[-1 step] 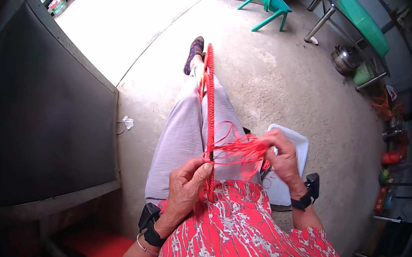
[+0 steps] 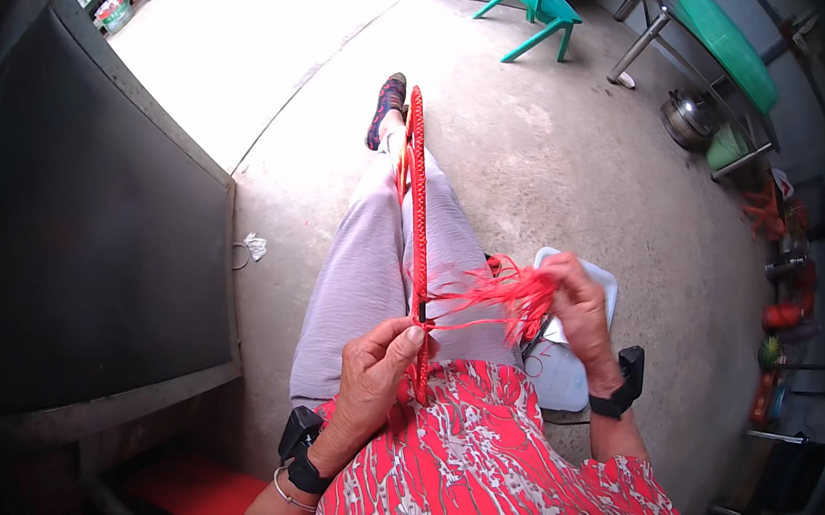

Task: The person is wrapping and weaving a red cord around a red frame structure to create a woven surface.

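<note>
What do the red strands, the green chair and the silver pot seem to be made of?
Red strands: perhaps synthetic twine; thin, limp and bright, but blur hides the finish.
Green chair: likely moulded plastic; smooth, evenly coloured, with rounded edges.
Silver pot: apparently polished metal, perhaps stainless steel; it shows bright reflections.

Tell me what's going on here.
The left hand pinches a long red band that stretches out over the legs. The right hand grips a loose bunch of red strands, drawn out to the band's right. A short dark stretch shows on the band just beyond the left fingertips. A white tray sits beside the legs.
</note>
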Demonstrator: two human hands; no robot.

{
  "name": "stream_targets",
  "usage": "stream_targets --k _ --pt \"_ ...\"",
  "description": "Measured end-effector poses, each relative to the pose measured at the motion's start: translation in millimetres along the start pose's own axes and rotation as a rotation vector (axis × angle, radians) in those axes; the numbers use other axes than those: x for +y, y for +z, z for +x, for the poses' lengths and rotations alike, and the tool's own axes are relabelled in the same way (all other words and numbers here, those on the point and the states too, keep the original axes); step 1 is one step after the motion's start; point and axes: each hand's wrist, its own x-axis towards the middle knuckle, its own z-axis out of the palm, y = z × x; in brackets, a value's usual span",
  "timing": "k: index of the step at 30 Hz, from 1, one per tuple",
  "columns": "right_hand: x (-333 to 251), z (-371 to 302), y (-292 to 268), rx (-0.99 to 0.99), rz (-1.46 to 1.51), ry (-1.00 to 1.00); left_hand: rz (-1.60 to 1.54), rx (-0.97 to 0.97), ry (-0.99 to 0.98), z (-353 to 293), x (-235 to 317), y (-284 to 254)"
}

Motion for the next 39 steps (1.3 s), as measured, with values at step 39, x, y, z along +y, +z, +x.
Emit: stream_targets --k 39 --pt "-66 -26 52 -0.128 0.722 0.479 -0.774 -0.218 -0.181 11 -6 20"
